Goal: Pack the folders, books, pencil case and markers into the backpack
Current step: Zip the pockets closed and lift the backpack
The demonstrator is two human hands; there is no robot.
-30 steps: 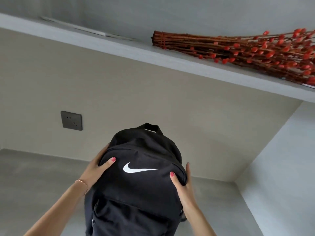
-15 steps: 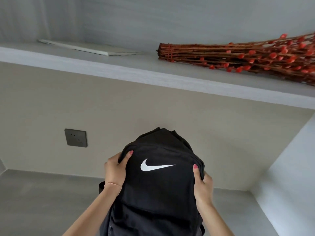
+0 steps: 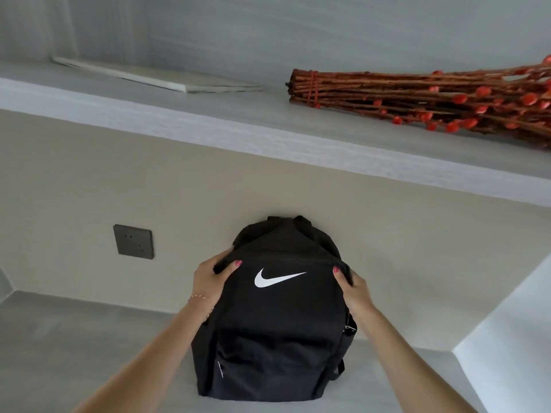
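- I have the backpack (image 3: 274,323) standing upright on the grey tabletop (image 3: 74,347), its back close to the beige wall, its front with the white logo facing me.
- My left hand (image 3: 210,277) is clamped on the upper left corner of the bag, thumb across the front panel and fingers wrapped behind the edge.
- My right hand (image 3: 350,286) grips the upper right corner the same way, thumb on the front, the rest curled round the side.
- The top looks closed from here; I see no open mouth, though the zipper line itself is hard to make out against the black cloth.
- No folders, books, pencil case or markers show in my view, so I judge I am at the very start: setting the bag up for packing.
- A thin flat book or pad (image 3: 167,77) lies on the shelf (image 3: 268,135) above, beside a bundle of red-budded twigs (image 3: 417,99); I cannot tell whether it belongs to the task.
- Next I need one hand to steady the bag while the other finds the zipper pull and runs it round the top.
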